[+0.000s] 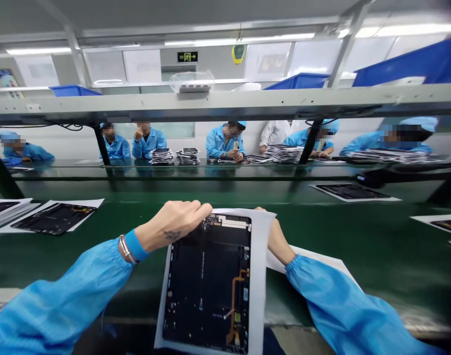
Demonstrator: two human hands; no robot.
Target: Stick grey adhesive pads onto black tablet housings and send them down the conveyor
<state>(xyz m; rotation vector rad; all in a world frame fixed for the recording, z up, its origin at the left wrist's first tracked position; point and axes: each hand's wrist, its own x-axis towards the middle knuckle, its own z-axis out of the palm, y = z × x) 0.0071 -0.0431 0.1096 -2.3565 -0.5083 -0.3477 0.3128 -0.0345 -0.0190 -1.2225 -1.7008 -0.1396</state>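
The left hand (173, 221) curls closed over the top edge of a white sheet (259, 276) carrying a dark tablet housing (206, 286), at 6 o'clock above a green conveyor belt (358, 236). The right hand (278, 240) is mostly behind the sheet, its grip hidden.

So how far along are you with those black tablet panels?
Looks done: a black panel lies on paper on the green belt, and another panel lies at the left. In hand: your left hand and right hand hold a tablet panel on a white sheet. Left: stacks of panels sit on the far bench.
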